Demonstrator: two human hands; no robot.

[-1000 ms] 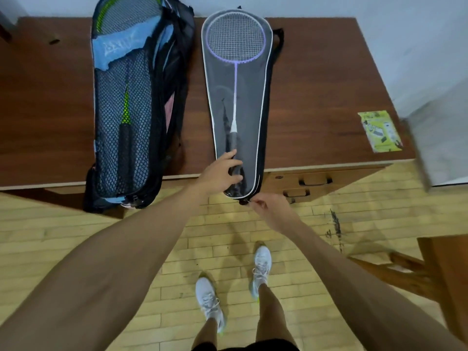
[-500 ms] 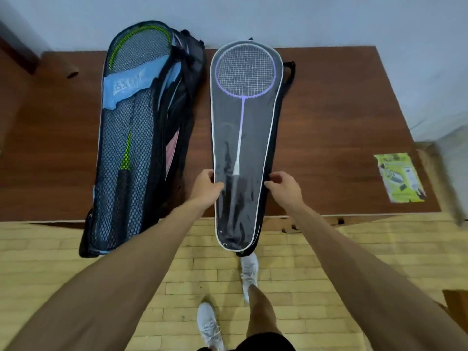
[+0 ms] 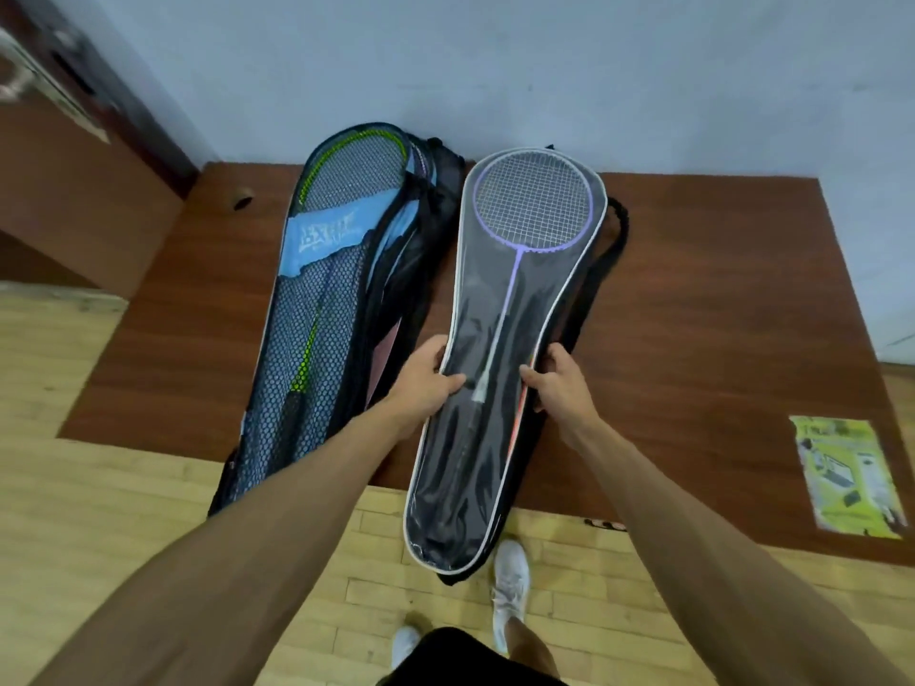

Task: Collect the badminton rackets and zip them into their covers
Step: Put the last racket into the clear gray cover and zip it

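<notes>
Both left hand point(image 3: 421, 383) and right hand point(image 3: 559, 386) now clasp opposite edges of the clear-fronted racket cover point(image 3: 473, 467) (purple racket point(image 3: 533, 205) inside), neither at its bottom end any more.

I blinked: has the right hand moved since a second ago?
Yes. The right hand left the tip of the clear cover, past the front edge of the desk, and grips its side over the desktop.

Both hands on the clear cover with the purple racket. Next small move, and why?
Probably push the cover farther onto the table: left hand and right hand grip its sides, and its lower end overhangs the near edge.
</notes>
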